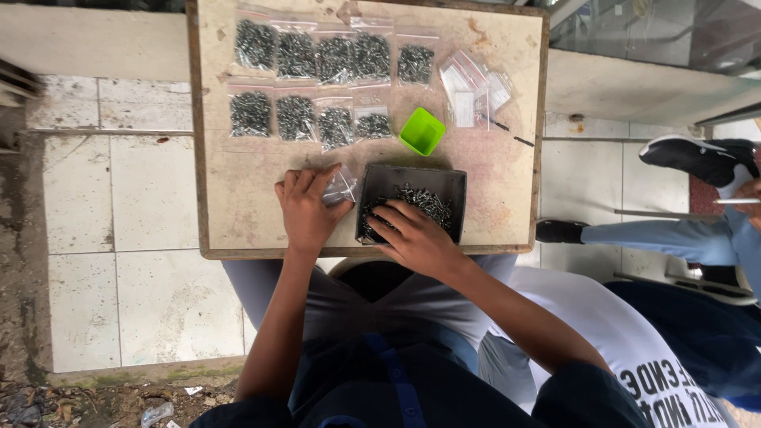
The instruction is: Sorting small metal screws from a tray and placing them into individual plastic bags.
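My left hand (305, 210) rests on the wooden table (238, 182) and grips a small clear plastic bag (341, 189) at the left side of a dark metal tray (452, 184). My right hand (412, 235) reaches into that tray, fingers down among a heap of small dark screws (424, 202). What the fingers hold is hidden. A small green square cup (422, 131) stands just beyond the tray.
Two rows of filled clear bags of screws (333, 59) lie across the far half of the table. A pile of empty clear bags (472, 85) lies at the far right. Another person's legs and black shoes (697, 158) are at the right, over a tiled floor.
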